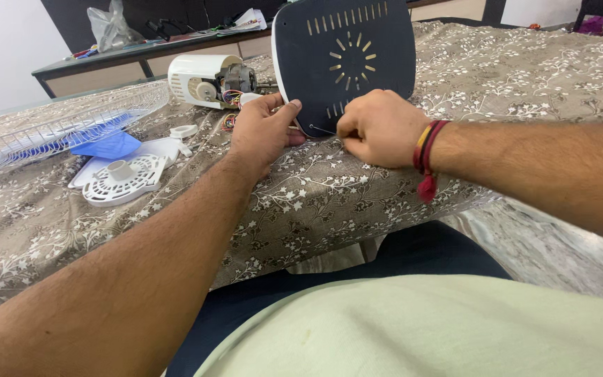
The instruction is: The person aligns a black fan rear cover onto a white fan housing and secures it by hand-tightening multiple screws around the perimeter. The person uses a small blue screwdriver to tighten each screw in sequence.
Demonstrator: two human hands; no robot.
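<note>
- Plainly, from the head view: your left hand (263,132) rests on the cloth-covered bench (315,195), fingers loosely curled, thumb and fingertip meeting at the lower left rim of the dark slotted panel (347,59); what they pinch is too small to tell.
- Your right hand (378,129) is closed in a fist, pinching a thin wire (322,131) at the panel's bottom edge.
- That panel stands upright at the bench's middle; it looks stiff, light plastic, best held by its rim. The wire looks springy and slippery.
- Count: one dark panel, one motor housing (207,80) far left, one wire guard (57,122), one blue blade (106,145), one white round grille piece (123,178).
</note>
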